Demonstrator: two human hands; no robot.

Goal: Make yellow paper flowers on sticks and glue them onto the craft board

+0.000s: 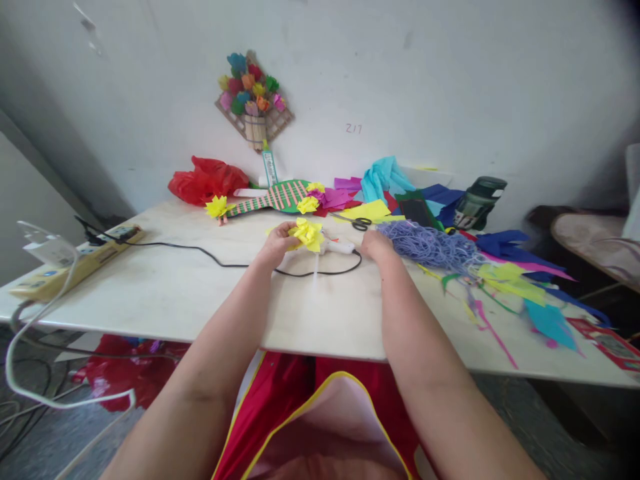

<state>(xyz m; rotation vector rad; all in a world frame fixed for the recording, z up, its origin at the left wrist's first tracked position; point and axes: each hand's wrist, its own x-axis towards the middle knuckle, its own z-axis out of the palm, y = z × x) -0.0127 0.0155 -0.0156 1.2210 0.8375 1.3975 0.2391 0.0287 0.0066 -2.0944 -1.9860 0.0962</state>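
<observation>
My left hand (281, 245) pinches a yellow crepe-paper flower (308, 235) just above the table. Behind and right of the flower lies a white glue gun (341, 247) with a black cord, and a translucent glue stick (315, 272) shows below the bloom. On the table between the glue gun and a heap of purple-blue yarn (430, 245) rests my right hand (376, 245), its fingers curled; what they hold, if anything, is hidden. Black-handled scissors (361, 224) lie just beyond it. Farther back is a green lute-shaped craft piece (285, 197) with pink strips and yellow flowers.
A power strip (75, 267) sits at the left edge with cords running across the table (200, 300). Red crepe paper (207, 181) and a glue bottle (269, 165) are at the back. Coloured paper scraps and a dark jar (479, 203) crowd the right side.
</observation>
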